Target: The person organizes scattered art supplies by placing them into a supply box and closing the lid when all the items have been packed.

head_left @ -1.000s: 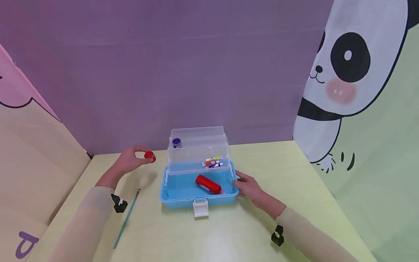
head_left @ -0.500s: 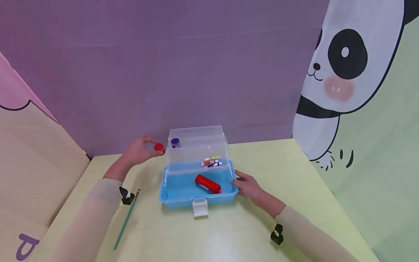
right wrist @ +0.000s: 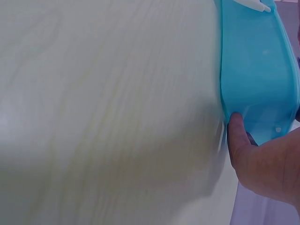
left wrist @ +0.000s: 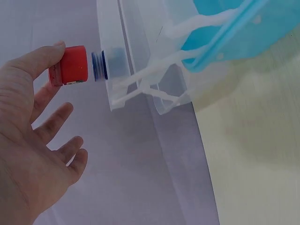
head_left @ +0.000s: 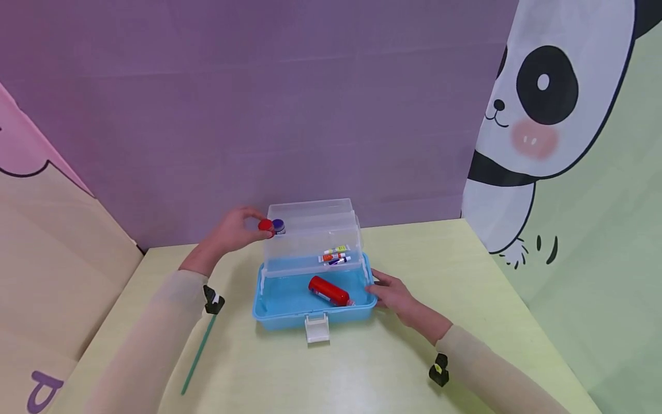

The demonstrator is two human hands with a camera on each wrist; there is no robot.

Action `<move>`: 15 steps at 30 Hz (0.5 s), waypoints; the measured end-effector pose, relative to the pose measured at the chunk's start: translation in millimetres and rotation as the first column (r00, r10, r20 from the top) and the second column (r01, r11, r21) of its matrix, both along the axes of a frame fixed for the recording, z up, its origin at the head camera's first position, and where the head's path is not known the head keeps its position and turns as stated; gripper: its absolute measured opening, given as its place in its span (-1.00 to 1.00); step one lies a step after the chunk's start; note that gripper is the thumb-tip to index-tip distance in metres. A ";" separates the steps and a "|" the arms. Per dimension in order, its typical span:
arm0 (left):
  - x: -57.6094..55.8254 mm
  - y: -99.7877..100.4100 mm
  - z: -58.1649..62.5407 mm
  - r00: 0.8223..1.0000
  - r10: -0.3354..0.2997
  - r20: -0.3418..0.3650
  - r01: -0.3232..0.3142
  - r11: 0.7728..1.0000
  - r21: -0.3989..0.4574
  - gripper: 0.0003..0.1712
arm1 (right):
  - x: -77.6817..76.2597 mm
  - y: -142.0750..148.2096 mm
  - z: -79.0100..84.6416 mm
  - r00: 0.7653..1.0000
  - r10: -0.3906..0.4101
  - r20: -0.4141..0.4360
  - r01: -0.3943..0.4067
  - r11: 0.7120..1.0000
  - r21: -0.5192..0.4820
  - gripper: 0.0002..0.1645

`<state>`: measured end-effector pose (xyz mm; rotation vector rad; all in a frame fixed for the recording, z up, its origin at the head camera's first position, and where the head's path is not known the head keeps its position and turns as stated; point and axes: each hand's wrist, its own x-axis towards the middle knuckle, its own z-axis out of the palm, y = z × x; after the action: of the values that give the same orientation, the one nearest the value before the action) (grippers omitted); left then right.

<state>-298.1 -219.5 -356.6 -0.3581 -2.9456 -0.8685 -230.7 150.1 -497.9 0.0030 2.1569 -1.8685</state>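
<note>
Between thumb and index finger my left hand (head_left: 231,231) pinches a small red-lidded jar (left wrist: 74,65), raised to the upper left of the blue toolbox (head_left: 289,322). That jar is right beside a purple-lidded jar (head_left: 279,225) on the clear upper tray (head_left: 315,223); a narrow gap separates the two in the left wrist view. My right hand (head_left: 394,298) grips the box's right side, thumb at the rim and fingers against the outer wall (right wrist: 258,70). A red bottle (head_left: 328,291) lies in the blue bottom of the box.
Several small paint tubes (head_left: 335,257) lie on the lower clear tray. The white latch (head_left: 317,329) hangs down at the box's front. Left of the box, a green paintbrush (head_left: 199,356) lies on the table (head_left: 362,374), partly under my left forearm. A purple backdrop (head_left: 233,115) stands behind.
My left hand has carried the red jar rightward and up, from left of the box to beside the purple-lidded jar. The right hand stays on the box.
</note>
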 end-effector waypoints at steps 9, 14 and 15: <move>-5.3 20.1 1.0 0.999 -0.040 -0.018 0.040 0.999 0.011 -0.49 | 0.1 0.6 -0.5 1.000 0.007 0.001 -0.007 1.000 0.010 -0.29; -10.3 27.7 4.6 0.998 -0.057 -0.014 0.057 0.998 0.012 -0.46 | -0.4 0.3 1.4 1.000 0.009 0.001 -0.009 1.000 0.019 -0.29; -11.4 28.6 5.3 0.998 -0.057 -0.012 0.057 0.998 0.014 -0.45 | -0.5 0.1 1.8 1.000 0.011 0.000 -0.011 1.000 0.020 -0.29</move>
<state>-309.6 -190.9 -351.3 -0.4466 -2.9303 -0.8904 -231.2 150.3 -496.1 -0.0046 2.1716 -1.8410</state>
